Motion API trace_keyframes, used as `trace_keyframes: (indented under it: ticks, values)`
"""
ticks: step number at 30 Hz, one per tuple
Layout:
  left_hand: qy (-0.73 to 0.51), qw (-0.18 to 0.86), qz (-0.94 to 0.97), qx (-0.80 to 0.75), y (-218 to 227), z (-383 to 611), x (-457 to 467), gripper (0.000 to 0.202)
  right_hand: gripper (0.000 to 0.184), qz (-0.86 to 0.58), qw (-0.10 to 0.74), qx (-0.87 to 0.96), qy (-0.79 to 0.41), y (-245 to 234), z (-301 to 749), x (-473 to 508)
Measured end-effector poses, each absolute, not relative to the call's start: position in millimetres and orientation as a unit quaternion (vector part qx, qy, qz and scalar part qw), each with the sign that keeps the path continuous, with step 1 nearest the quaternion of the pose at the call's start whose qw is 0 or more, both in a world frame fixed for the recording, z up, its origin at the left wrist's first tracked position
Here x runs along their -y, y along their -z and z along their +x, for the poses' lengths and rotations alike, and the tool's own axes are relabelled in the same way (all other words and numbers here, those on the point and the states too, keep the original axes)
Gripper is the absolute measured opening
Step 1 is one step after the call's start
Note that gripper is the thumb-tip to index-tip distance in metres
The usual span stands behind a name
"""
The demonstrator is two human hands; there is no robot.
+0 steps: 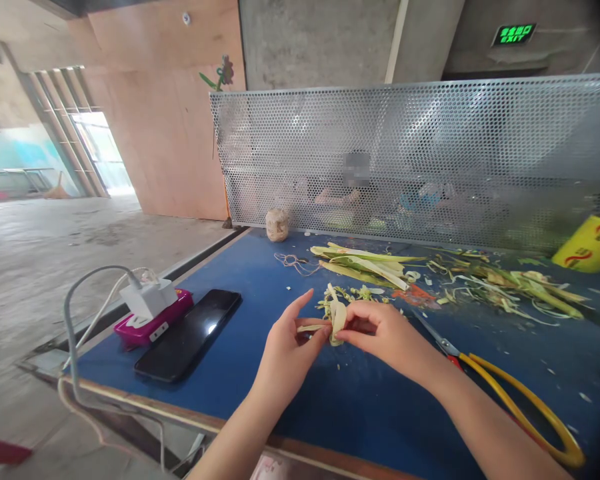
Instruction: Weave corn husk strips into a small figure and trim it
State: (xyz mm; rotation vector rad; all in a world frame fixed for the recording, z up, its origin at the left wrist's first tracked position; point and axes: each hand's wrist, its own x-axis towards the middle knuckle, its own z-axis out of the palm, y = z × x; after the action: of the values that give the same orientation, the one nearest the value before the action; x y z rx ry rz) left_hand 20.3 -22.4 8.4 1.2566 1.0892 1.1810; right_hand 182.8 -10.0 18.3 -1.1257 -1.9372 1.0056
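Observation:
Low over the middle of the blue tabletop, my left hand (295, 343) and my right hand (380, 330) meet around a pale, folded leaf strip (338, 315). My left thumb and fingers pinch its lower left side, where a narrow end sticks out to the left. The right fingertips press on its right edge. Just behind the hands lies a small heap of yellow-green bits (365, 293). Scissors (447, 345) with yellow handles rest beside my right forearm, blades pointing away from me. Farther back are long pale green leaf strips (365, 261).
A black phone (189, 333) and a magenta power strip (155, 320) with a white charger lie left. Shredded leaves (520, 287) and a yellow roll (587, 247) are at right. A perforated metal screen (290, 147) borders the back; a person sits behind it.

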Motion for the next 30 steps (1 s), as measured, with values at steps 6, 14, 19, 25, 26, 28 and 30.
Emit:
trace_keyframes:
  ticks: [6, 14, 19, 25, 26, 28, 30]
  values:
    - [-0.5, 0.54, 0.518, -0.437, -5.9, 20.3, 19.8, 0.067, 0.007, -0.456, 0.334, 0.758, -0.327, -16.8, 181.5, 7.2]
    - [-0.52, 0.553, 0.482, -0.436, -9.1, 20.7, 20.0, 0.07, 0.016, -0.429, 0.358, 0.739, -0.378, -15.2, 183.1, 6.9]
    - [-0.528, 0.574, 0.464, -0.42, -8.3, 19.8, 17.8, 0.072, 0.012, -0.444, 0.368, 0.765, -0.287, -16.5, 181.3, 8.5]
    - [-0.568, 0.553, 0.446, -0.415, -5.5, 18.2, 14.2, 0.068, 0.022, -0.471, 0.364, 0.732, -0.332, -14.7, 180.8, 10.2]
    - [-0.575, 0.55, 0.442, -0.415, -5.0, 17.9, 13.8, 0.067, 0.024, -0.468, 0.346, 0.73, -0.36, -13.9, 180.5, 9.6]
    - [-0.579, 0.552, 0.437, -0.41, -4.1, 17.5, 13.1, 0.067, 0.024, -0.445, 0.316, 0.726, -0.417, -12.3, 179.0, 8.1]
    - [-0.577, 0.559, 0.436, -0.405, -3.7, 17.0, 12.8, 0.068, 0.023, -0.415, 0.309, 0.721, -0.462, -11.5, 176.9, 6.8]
